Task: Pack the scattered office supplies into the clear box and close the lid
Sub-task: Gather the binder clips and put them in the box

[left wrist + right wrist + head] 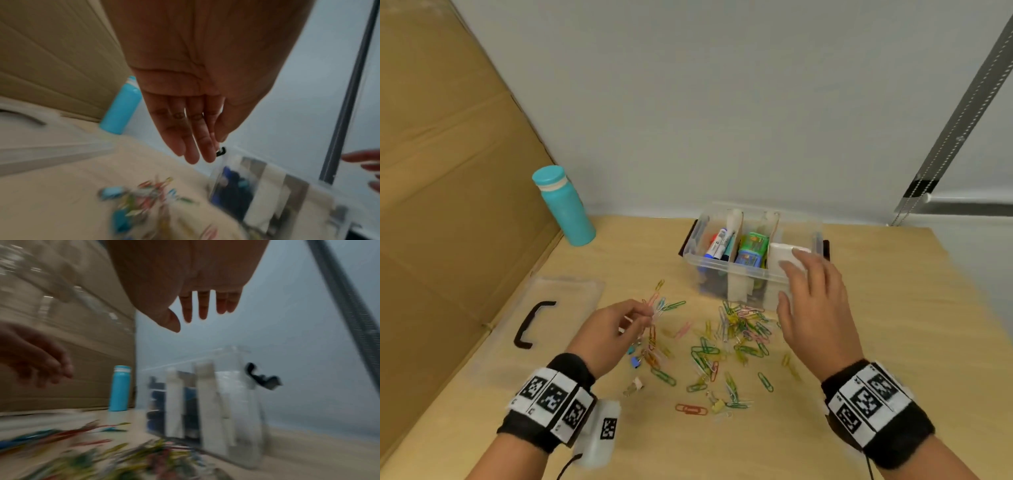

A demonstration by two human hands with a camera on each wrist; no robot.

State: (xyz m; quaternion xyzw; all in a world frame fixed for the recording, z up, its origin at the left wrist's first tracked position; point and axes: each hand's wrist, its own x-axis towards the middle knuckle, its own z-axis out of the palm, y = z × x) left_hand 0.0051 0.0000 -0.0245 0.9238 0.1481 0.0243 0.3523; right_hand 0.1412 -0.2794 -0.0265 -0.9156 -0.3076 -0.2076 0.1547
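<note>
Many paper clips (722,346) lie spread over the wooden table (876,342), just in front of the clear box (751,255), and a few small binder clips (635,360) sit among them near the left side. The box stands open with cardboard walls making three parts: pens in the left part, small colored packs in the middle, and a white block in the right part. Its lid (551,308), with a black handle, lies flat on the table to the left, well apart from the box. The left hand (607,330) hangs over the left edge of the pile with its fingers bent a little toward the clips; the wrist view shows them nearly straight and holding nothing. The right hand (815,305) is spread wide above the front right corner of the box, also holding nothing. I think the job now is to gather the clips. It would go best to sweep them into one heap with both hands first, then scoop from below and tip them into a part with room. Picking one at a time would be slow. Clips slip easily, so keep the fingers close together. A blue bottle (563,205) stands far back and is not in the way.
</note>
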